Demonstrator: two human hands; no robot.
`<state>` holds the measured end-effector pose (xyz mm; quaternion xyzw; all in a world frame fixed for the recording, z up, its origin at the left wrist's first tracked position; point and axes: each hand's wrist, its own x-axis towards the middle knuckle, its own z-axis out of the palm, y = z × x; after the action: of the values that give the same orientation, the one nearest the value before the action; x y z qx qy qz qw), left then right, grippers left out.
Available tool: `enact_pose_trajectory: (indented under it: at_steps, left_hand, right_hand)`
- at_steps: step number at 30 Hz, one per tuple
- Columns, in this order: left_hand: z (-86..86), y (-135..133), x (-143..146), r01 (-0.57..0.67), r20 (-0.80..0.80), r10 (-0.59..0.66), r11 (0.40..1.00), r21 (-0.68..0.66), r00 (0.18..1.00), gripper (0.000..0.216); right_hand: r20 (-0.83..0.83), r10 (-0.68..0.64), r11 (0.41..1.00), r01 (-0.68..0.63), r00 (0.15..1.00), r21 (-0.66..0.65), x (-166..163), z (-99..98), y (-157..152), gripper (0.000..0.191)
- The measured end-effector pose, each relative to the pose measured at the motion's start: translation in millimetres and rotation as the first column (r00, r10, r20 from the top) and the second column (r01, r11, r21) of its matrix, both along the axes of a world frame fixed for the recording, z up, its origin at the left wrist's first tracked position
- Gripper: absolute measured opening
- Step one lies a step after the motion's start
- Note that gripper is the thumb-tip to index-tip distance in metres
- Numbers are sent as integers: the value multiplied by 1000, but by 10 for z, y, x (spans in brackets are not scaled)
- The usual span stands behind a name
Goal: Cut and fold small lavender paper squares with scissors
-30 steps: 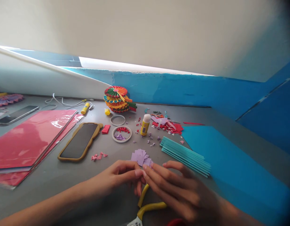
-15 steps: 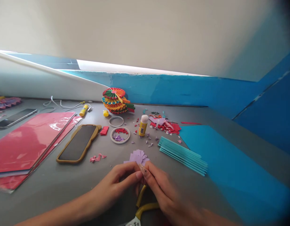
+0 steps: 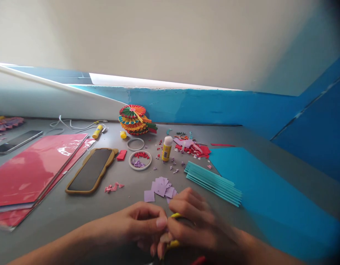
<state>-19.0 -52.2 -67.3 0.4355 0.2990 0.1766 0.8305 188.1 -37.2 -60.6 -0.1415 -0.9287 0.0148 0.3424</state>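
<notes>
My left hand point(image 3: 146, 222) is closed in a pinch at the front of the grey table, thumb against fingers; whatever sits between them is too small to make out. Against its fingertips is my right hand point(image 3: 192, 217), blurred, with its fingers curled at the yellow handles of the scissors point(image 3: 174, 243). The scissors' blades point down and are mostly hidden. Just beyond both hands lies a loose pile of lilac paper squares point(image 3: 160, 186), with one square point(image 3: 149, 196) apart at its left.
A glue stick point(image 3: 166, 149) stands uncapped behind the pile. Tape rings point(image 3: 140, 168) hold small red and lilac folded bits. A phone point(image 3: 91, 171) and red paper packs point(image 3: 40, 169) lie left; teal strips point(image 3: 214, 184) and blue paper point(image 3: 258, 191) right. A colourful paper model point(image 3: 133, 119) stands behind.
Both hands have moved down and toward me, uncovering more of the lilac squares. My right hand has turned, its fingers now curled by the scissors' handles, which have come up with it.
</notes>
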Motion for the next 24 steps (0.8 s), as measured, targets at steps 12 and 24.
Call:
enact_pose_trajectory:
  at_steps: [12, 24]
  left_hand:
    - [70, 105, -9, -377, -8, 378, 926, 24, 926, 24]
    - [66, 220, -74, -477, -128, 565, 780, 406, 815, 31]
  right_hand:
    - [293, -76, 854, 214, 953, -475, 125, 349, -78, 17]
    - [326, -72, 950, 165, 943, -266, 174, 264, -321, 32]
